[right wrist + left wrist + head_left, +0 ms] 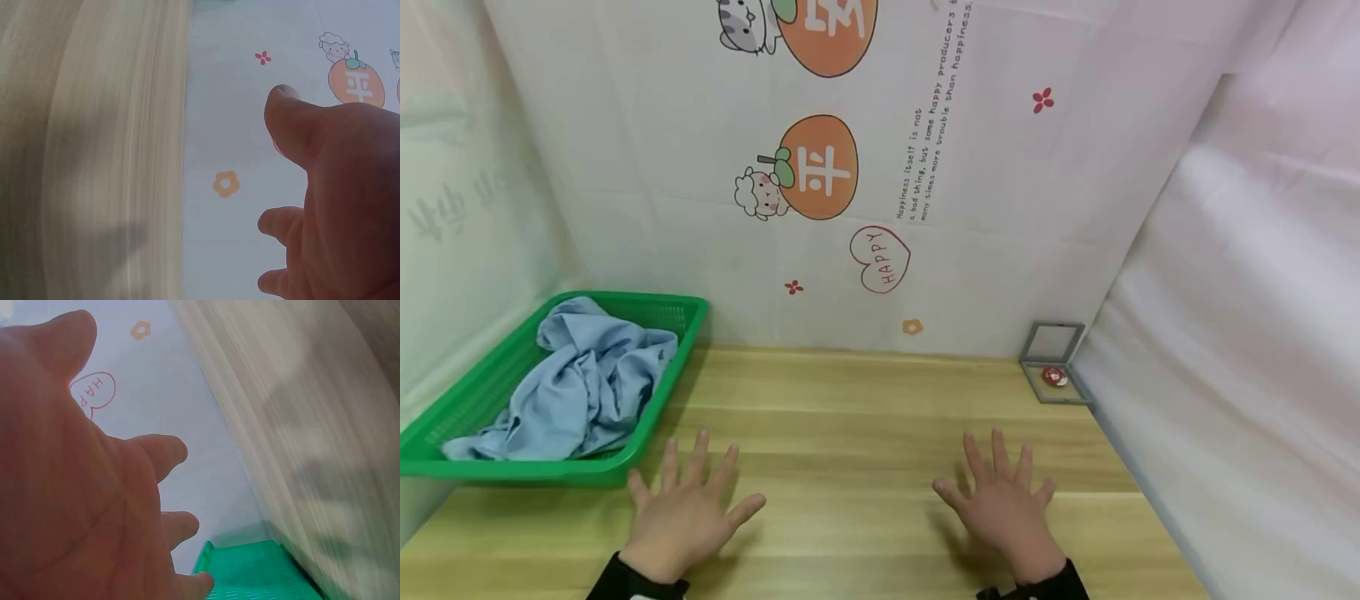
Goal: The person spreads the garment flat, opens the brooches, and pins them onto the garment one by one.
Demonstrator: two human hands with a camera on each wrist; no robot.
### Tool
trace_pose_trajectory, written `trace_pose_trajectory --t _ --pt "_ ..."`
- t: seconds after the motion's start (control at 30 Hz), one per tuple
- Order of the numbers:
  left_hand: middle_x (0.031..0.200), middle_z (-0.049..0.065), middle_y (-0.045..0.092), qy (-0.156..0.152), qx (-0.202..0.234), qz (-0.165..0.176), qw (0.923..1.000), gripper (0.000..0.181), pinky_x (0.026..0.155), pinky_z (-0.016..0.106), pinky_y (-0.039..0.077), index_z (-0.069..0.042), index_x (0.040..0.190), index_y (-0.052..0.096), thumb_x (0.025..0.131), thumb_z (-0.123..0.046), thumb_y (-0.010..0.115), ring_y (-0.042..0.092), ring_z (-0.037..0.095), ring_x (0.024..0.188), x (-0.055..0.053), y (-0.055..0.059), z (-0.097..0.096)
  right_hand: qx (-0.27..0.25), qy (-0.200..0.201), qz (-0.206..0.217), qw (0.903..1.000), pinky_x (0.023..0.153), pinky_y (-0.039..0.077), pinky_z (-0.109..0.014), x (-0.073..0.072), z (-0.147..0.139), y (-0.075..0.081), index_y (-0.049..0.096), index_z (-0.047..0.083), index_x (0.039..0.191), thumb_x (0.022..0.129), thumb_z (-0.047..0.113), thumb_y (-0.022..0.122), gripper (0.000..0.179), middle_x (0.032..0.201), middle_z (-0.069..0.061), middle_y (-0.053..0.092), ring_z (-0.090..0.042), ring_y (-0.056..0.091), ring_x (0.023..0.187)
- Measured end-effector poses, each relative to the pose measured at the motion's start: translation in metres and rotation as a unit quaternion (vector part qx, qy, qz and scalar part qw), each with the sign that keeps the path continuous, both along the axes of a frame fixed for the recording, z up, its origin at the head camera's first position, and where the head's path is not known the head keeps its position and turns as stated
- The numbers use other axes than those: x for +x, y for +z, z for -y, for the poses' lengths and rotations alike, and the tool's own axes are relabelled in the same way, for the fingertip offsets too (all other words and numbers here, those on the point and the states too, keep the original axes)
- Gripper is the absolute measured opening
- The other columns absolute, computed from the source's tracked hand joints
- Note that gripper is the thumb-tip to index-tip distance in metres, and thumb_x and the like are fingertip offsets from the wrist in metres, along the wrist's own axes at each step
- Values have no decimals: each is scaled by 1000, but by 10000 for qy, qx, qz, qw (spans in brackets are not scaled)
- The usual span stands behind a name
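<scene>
Fingers spread, the left hand hovers over the wooden table, holding nothing. It is nearest to a green plastic basket, in which a crumpled light blue cloth lies. The basket also appears low in the left wrist view. The right hand hovers over the table's right half with its fingers spread and nothing in it. Farther off, at the back right corner, a small grey-framed clear case stands with its lid up. Inside it sits a small round red-and-white item, too small to make out.
The wooden table runs back to a white cloth wall printed with orange fruits, small animals and writing. White fabric hangs along the left and right sides. The basket's rim rises above the tabletop on the left.
</scene>
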State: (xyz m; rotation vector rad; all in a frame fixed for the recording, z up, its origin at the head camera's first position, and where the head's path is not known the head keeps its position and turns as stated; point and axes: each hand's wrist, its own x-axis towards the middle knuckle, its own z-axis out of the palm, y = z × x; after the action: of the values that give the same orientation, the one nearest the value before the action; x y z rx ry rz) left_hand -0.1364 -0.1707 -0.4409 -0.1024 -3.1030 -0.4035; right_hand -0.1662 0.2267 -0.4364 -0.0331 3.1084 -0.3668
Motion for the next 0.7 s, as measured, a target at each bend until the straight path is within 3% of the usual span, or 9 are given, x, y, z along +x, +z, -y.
trace_pose_trajectory --t 0.2,0.33,0.53,0.7 --pt "157 31 22 -21 -75 -117 9999 102 91 86 -5 -12 150 47 85 -87 26 4 62 139 2 5 -3 -10 60 185 9998 89 -9 -86 -3 2 4 22 20 161 82 90 27 105 163 -23 1 -61 -12 138" --pt "157 31 20 -32 -10 -129 9999 101 90 86 -5 -11 151 45 86 -86 26 1 62 139 -4 12 -3 7 85 132 9999 88 -12 -85 -11 1 8 21 19 161 84 88 28 104 162 -24 0 -61 -12 137" --pt "158 31 14 -26 -12 125 9999 103 89 86 -9 -12 153 41 85 -87 25 -6 61 139 -6 14 -2 -14 92 285 9996 87 -13 -85 -12 3 13 20 18 161 84 88 29 104 162 -25 -1 -62 -13 136" --pt "159 30 12 -15 22 211 9998 102 90 84 -12 -13 154 40 86 -87 24 -8 60 139 -6 12 -1 -97 78 346 9993 87 -15 -84 -11 6 7 20 18 161 84 88 27 105 162 -24 -2 -62 -15 136"
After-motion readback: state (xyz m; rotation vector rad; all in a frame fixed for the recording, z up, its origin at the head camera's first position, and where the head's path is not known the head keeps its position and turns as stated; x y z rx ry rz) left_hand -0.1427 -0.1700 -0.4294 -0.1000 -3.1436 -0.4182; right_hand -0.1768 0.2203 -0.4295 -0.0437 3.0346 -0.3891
